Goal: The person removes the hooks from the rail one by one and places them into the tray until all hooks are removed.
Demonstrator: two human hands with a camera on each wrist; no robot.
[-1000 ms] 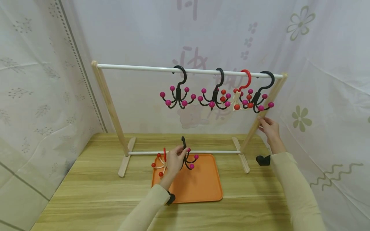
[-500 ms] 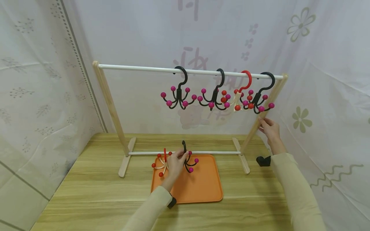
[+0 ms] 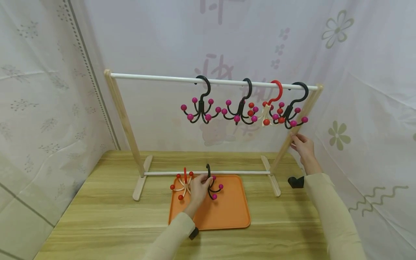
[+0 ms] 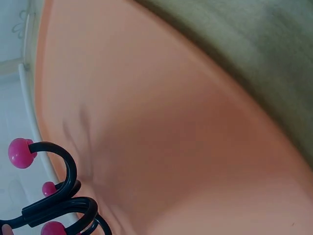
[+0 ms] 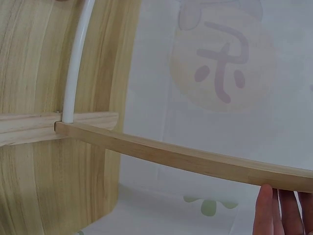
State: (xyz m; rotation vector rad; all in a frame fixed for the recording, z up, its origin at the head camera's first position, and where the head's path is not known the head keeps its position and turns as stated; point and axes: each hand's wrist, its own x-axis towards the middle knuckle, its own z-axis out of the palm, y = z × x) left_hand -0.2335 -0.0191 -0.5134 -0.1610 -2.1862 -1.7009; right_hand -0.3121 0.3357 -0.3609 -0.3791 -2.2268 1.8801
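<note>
Above the orange tray (image 3: 227, 213), my left hand (image 3: 199, 189) pinches a black multi-arm hook hanger (image 3: 209, 171) by its stem. Pink balls tip its arms, seen up close in the left wrist view, where the hanger (image 4: 58, 200) appears low at the left. Whether its arms touch the tray is hard to tell. Just left of this hand, a cream hanger with a red hook (image 3: 185, 177) and red balls stands at the tray's left side. My right hand (image 3: 304, 147) holds the rack's right wooden post (image 5: 195, 159) between thumb and fingers; some fingertips are hidden behind it.
Several hangers, including a black one (image 3: 201, 104) and a red-hooked one (image 3: 276, 90), hang from the white top rod (image 3: 156, 77), mostly toward its right. A lower white rod (image 3: 243, 172) crosses behind the tray. The wooden table (image 3: 107, 216) meets fabric walls.
My left hand has lowered the black hanger toward the tray and shifted slightly right, uncovering more of the red-hooked hanger. The right hand stays on the post.
</note>
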